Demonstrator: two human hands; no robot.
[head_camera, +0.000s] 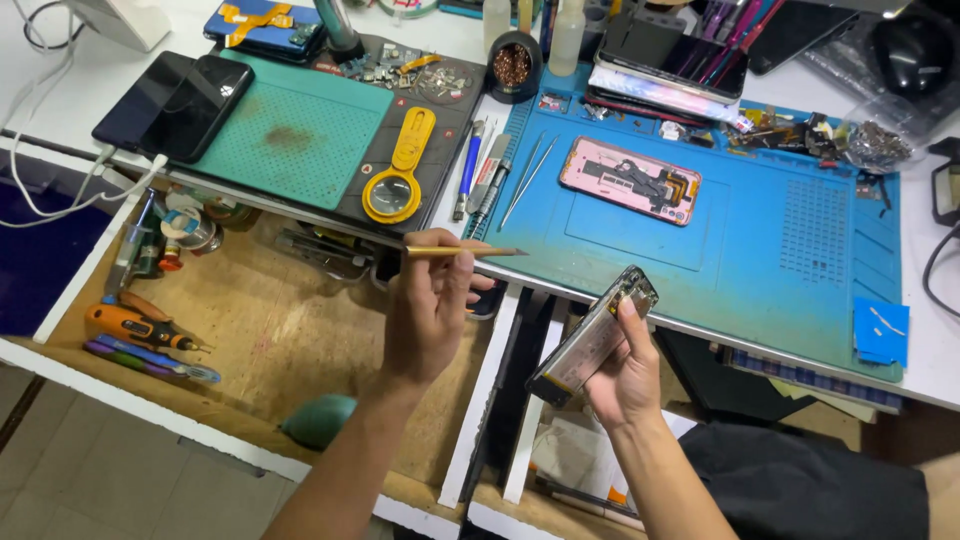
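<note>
Head view: a thin gold-handled tool (462, 251) is pinched horizontally between the fingers of the left hand (432, 310), tip directed toward the blue work mat (800, 250). An opened phone (593, 336) is clamped edge-on in the right hand (628, 375), just below and beside the tool tip. Beyond both grips, a second opened phone (630, 180) is laid flat on the mat.

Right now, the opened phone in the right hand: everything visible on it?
The opened phone is a slim slab with its back off, showing a pale battery area and dark frame edges. It is tilted, top end toward the blue mat, held off the bench in the right hand, fingers along its edges. Finer internals are too small to tell.
</note>
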